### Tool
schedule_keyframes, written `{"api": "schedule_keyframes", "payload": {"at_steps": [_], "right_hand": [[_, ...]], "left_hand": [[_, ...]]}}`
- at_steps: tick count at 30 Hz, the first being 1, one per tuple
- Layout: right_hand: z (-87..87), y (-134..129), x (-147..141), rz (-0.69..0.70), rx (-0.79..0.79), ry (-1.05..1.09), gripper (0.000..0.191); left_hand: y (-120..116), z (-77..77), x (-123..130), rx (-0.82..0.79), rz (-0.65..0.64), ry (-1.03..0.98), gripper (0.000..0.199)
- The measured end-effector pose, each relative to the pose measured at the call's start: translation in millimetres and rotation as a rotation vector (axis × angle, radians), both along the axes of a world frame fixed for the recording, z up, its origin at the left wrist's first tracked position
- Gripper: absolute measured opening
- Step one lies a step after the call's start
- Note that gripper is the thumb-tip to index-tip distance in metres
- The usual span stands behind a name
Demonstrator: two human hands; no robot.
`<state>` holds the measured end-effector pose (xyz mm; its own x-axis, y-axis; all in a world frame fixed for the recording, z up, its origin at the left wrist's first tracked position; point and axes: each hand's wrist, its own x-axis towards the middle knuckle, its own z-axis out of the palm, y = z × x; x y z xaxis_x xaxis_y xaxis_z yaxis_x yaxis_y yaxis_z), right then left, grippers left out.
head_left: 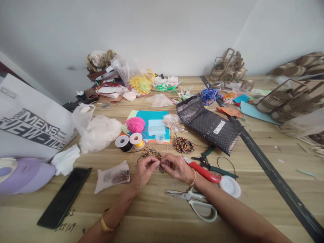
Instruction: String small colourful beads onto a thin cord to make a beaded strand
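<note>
Both hands meet at the middle of the table, fingertips pinched close together over a heap of small multicoloured beads [150,152]. My left hand [144,169] is closed, thumb against forefinger; a thin yellow strand runs toward its fingers. My right hand [177,167] is also closed in a pinch, touching or nearly touching the left fingertips. What they hold is too small to make out. Just beyond the left hand stand a spool of black cord [124,144] and a spool of yellow cord [137,141]. A coil of strung beads [183,145] lies beyond the right hand.
White-handled scissors [202,206] lie below my right forearm, beside a red-handled tool [206,172], green-handled pliers [205,162] and a white spool [230,186]. A bead bag [113,177] and black phone [64,198] lie left. Pink yarn [136,125] and a black bubble mailer [210,123] sit farther back.
</note>
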<state>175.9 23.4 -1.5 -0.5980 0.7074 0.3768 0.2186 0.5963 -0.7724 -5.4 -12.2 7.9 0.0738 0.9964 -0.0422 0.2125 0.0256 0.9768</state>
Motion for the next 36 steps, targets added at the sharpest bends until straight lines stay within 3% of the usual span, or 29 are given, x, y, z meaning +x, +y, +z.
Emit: {"api": "schedule_keyframes", "payload": {"at_steps": [10,18,28,36], "right_hand": [[1.2,2,0,-0.005,-0.160,-0.008,0.008],[2.0,1,-3,0.119,-0.599,0.225,0.027],[8.8,6,1,0.029,-0.499,0.169,0.037],[13.0,14,8,0.182,-0.777,0.234,0.040]], "left_hand": [[-2,15.6,1,0.033,0.024,-0.010,0.024],[-3,11.5,1,0.096,0.032,0.072,0.021],[-2,9.5,-5,0.076,-0.004,0.097,0.022],[9,10.8,-26,0.122,0.048,0.249,0.014]]}}
